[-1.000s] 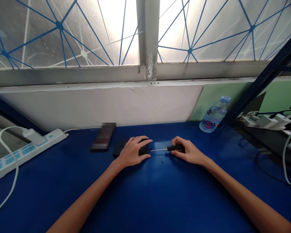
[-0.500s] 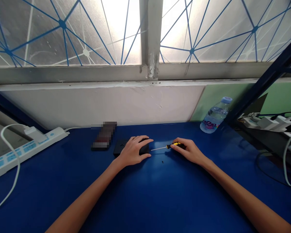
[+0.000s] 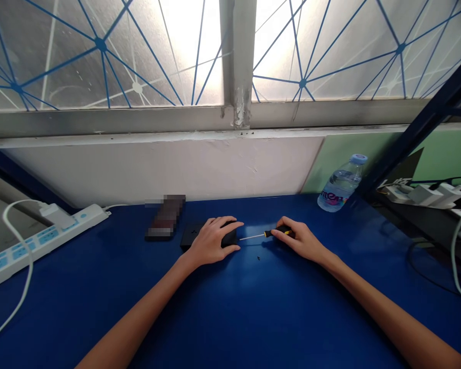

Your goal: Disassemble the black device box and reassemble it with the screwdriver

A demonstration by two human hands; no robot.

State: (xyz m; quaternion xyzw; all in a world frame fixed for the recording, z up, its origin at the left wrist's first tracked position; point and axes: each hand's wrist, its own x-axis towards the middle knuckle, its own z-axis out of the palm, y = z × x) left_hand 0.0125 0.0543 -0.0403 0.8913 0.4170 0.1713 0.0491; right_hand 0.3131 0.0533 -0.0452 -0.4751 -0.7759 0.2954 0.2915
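A flat black box-shaped device (image 3: 190, 233) lies on the blue table, its kind not clear from here. My left hand (image 3: 215, 240) rests over its right part, fingers on the far side and thumb on the near side, gripping it. In my right hand (image 3: 297, 237) is a screwdriver (image 3: 269, 233) with a black and yellow handle, pinched between thumb and fingers. Its thin shaft points left, the tip at or very near the device's right end; contact is too small to make out. A tiny dark piece (image 3: 258, 258), perhaps a screw, lies just below the shaft.
A blurred-out dark rectangular object (image 3: 165, 218) lies left of the device. A white power strip (image 3: 48, 241) with a plug and cable runs along the left. At the back right stands a water bottle (image 3: 340, 184). Cables and adapters (image 3: 426, 195) crowd the right edge.
The screwdriver handle has turned within my right fingers, its yellow part showing lower now. My left hand stays on the device. The whole view has shifted very slightly.
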